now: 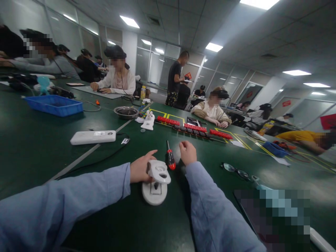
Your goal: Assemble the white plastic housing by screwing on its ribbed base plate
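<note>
My left hand (141,168) grips a white plastic stand (154,194) from its left side, thumb and fingers at the upright part. The stand has a round base resting on the table and a tilted top plate with a round recess and a dark hole. To the right, my right hand (188,153) is closed in a loose fist, and its fingertips are hidden. Between the hands lies a screwdriver (170,159) with a black and red handle, its shaft pointing away from me. My right hand is beside the handle, apart from it.
Around the green table (126,224) are a white oblong device (93,137), a blue tray (54,105), a metal bowl (126,112), a small white figure (149,120), red strips (194,127), glasses (236,170) and a dark tablet-like panel (246,213). Several people sit beyond; one person (175,78) stands.
</note>
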